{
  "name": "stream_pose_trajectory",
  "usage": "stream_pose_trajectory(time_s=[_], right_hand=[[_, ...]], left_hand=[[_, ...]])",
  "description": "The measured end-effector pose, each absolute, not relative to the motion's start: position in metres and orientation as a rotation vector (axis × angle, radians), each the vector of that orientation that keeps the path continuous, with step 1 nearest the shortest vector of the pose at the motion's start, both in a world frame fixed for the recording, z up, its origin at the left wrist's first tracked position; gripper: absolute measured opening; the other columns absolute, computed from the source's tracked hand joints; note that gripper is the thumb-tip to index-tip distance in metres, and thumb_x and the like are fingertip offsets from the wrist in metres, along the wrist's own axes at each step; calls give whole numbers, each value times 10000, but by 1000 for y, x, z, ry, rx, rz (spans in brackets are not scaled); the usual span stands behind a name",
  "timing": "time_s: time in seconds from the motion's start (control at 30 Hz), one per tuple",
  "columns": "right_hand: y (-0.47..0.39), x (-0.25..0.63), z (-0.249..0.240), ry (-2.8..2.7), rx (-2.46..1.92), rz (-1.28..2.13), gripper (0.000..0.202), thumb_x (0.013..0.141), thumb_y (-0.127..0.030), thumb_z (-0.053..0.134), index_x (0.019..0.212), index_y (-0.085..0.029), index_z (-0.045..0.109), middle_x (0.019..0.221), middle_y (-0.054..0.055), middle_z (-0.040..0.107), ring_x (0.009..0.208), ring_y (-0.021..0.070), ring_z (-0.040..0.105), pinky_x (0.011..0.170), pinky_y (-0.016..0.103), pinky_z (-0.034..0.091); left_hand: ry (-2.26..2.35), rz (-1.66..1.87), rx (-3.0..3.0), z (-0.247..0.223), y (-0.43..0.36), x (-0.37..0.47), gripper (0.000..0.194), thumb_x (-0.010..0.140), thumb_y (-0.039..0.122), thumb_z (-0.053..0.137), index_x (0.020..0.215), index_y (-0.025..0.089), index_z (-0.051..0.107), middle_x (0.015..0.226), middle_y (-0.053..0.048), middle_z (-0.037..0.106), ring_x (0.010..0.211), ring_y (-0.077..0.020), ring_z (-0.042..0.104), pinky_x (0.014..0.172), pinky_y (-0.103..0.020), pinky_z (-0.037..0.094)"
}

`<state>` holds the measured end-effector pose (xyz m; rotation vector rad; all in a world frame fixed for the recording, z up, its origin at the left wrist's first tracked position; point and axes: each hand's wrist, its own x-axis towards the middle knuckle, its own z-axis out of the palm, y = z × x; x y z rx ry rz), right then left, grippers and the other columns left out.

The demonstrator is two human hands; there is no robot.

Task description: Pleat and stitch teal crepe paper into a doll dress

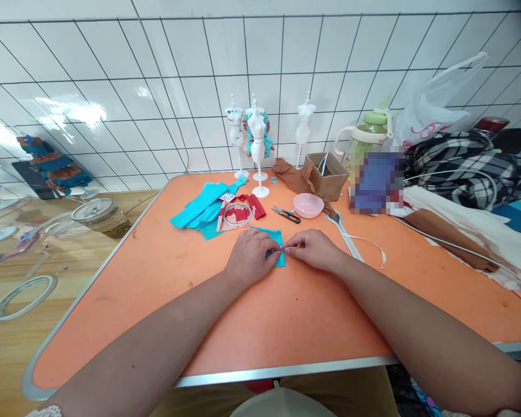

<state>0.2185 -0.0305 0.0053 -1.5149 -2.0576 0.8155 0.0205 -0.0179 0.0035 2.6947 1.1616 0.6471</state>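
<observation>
A small turquoise fabric piece (274,234) lies on the orange table (243,324), partly covered by my left hand (254,255). The fingers of that hand are closed on the cloth near its right edge. My right hand (310,249) meets it there, thumb and forefinger pinched together at the same edge; whatever is between those fingertips is too small to make out. Just beyond my hands rest black-handled thread snips (289,215), a round hoop (237,215) on pink and red cloth, and a pink bowl (308,205).
Turquoise cloth (204,208) is heaped at the back left. White mini dress forms (257,139) stand by the tiled wall. A cardboard box (327,176), a green-lidded jug (370,136) and piled fabric (455,165) crowd the right. A glass jar (101,217) and tape roll (24,298) sit left.
</observation>
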Motion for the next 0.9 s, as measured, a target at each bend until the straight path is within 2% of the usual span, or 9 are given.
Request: stream_pose_trajectory(time_s=[0.2,0.4,0.6,0.9], right_hand=[[-31,216,6,-2044,-1554,780,198,786,-304,572,859,-251,749,712,-17,700,608,121,566,548,222,379],[-32,218,9,-1973,-1563,741,217,751,-270,598,949,-246,684,749,-24,680,637,116,569,577,222,401],[-34,218,12,-2059,-1575,769,133,743,-306,600,779,-226,700,652,-27,643,568,106,528,504,214,359],[-33,216,10,-2154,-1646,707,137,735,-297,599,777,-240,716,702,-28,681,618,113,567,538,217,353]], left_hand=[[1151,630,2721,4,-17,20,159,832,306,565,835,226,703,803,-43,671,837,-214,541,808,-370,367],[1127,593,2732,5,-19,20,163,837,302,559,827,233,706,824,-44,674,840,-214,540,790,-364,365],[1117,570,2722,6,-21,21,173,842,341,575,832,233,709,806,-42,676,839,-213,542,772,-355,364],[1171,463,2707,6,-21,21,173,851,359,565,850,259,706,823,-18,681,880,-212,531,820,-378,340]])
